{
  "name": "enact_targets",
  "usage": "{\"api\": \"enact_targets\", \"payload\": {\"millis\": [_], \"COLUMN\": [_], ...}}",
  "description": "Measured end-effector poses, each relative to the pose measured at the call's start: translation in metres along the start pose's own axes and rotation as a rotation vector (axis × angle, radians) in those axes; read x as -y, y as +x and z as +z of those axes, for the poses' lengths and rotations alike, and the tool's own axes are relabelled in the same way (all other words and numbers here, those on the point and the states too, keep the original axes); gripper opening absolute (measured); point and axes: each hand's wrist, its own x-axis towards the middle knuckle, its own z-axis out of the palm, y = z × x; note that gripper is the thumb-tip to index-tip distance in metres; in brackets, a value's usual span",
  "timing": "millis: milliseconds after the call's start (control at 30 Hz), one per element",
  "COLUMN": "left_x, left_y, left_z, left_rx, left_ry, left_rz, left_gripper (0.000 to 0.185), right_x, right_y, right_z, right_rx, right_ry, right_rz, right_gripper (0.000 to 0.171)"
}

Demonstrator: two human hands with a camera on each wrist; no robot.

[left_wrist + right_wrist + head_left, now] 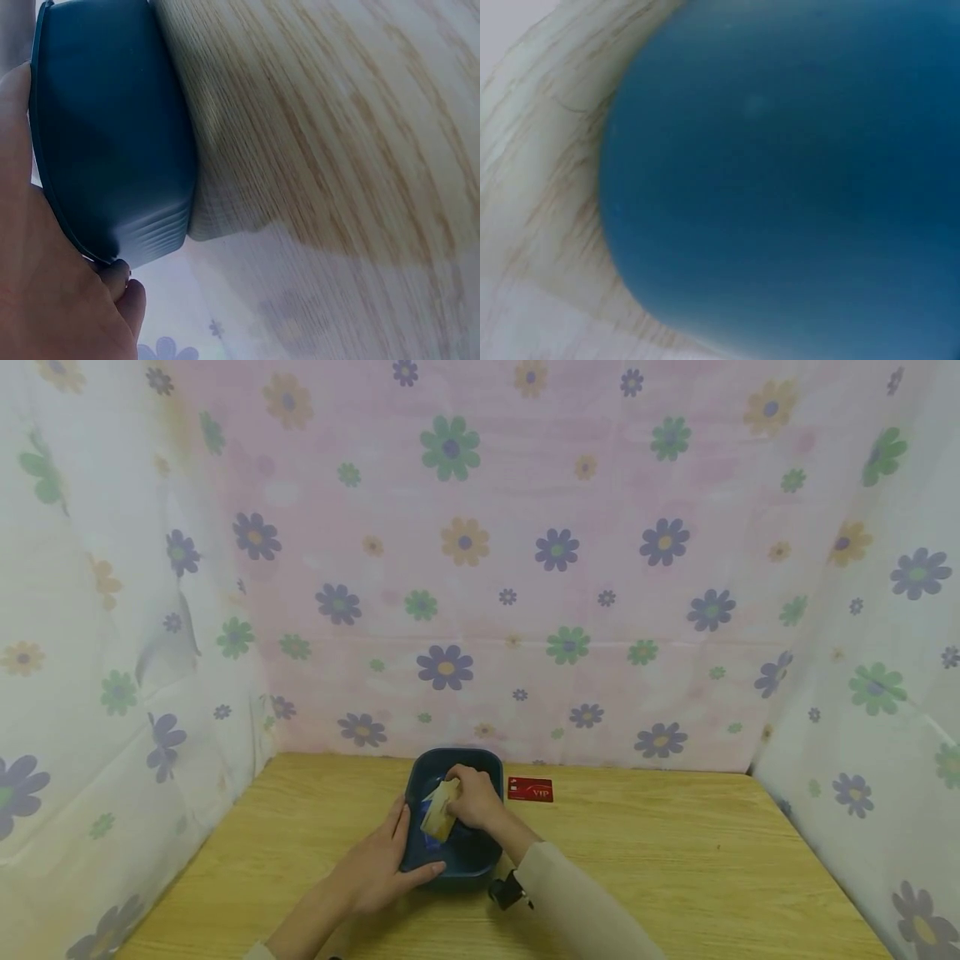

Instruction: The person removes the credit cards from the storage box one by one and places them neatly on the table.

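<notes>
The right hand (pixel 477 799) is inside the dark blue tub (pixel 477 857), pinching a yellowish card (pixel 438 817). The left hand (pixel 375 867) lies along the tub's left side, fingers extended, thumb at the near rim. Right of the tub, a red card (pixel 530 789) lies on the tabletop (pixel 675 868).

A smooth blue container (pixel 780 180), slightly blurred, fills the centre and right, its curved edge facing left. Beyond that edge lies a pale wood-grain surface (pixel 544 180) with brown streaks.
</notes>
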Motion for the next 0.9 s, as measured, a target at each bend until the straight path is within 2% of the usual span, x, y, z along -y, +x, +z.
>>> {"api": "enact_targets", "payload": {"millis": [133, 400, 600, 900], "left_x": [-0.001, -0.003, -0.001, -0.001], "left_y": [0.000, 0.000, 0.002, 0.001], "left_z": [-0.001, -0.001, 0.001, 0.000], "left_rx": [0.003, 0.008, 0.007, -0.001], "left_ry": [-0.007, -0.004, -0.008, 0.002], "left_rz": [-0.004, -0.007, -0.015, 0.008], "left_gripper": [0.117, 0.118, 0.117, 0.116], "right_x": [-0.001, -0.004, 0.001, 0.003], "right_y": [-0.002, -0.004, -0.010, -0.020], "right_z": [-0.005, -0.012, -0.019, -0.029], "right_rx": [0.047, 0.096, 0.092, 0.067], "right_ry": [0.059, 0.191, 0.261, 0.332], "right_rz": [-0.035, -0.023, -0.018, -0.012], "right_gripper": [0.048, 0.040, 0.036, 0.034]}}
